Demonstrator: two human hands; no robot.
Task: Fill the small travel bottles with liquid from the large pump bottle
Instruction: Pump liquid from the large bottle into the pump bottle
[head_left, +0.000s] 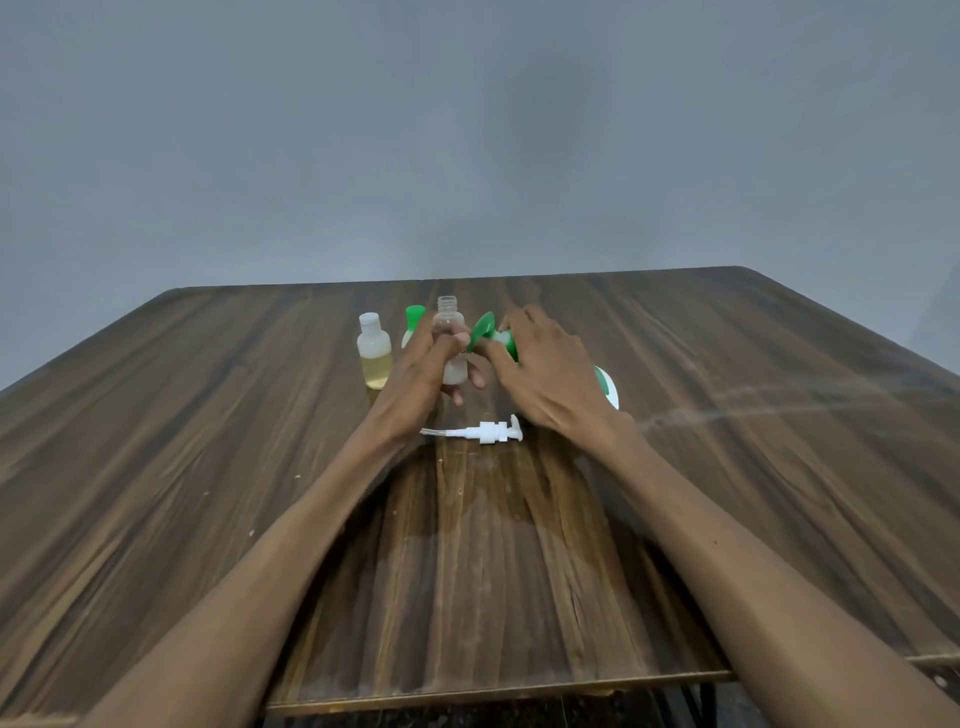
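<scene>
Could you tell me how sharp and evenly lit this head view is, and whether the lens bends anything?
Head view: soft, even light, faint shadows; hands and clear bottle slightly blurred; table edges splay from wide-angle distortion; mild sheen on the near tabletop.

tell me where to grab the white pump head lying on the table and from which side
Grip the pump head at its thick ribbed collar in the middle, coming straight down from above. It lies flat on the table, thin dip tube trailing left and nozzle at the right, so the collar is probably the firmest, best-balanced part. Pinch it front to back; the tube looks too thin to hold.
</scene>
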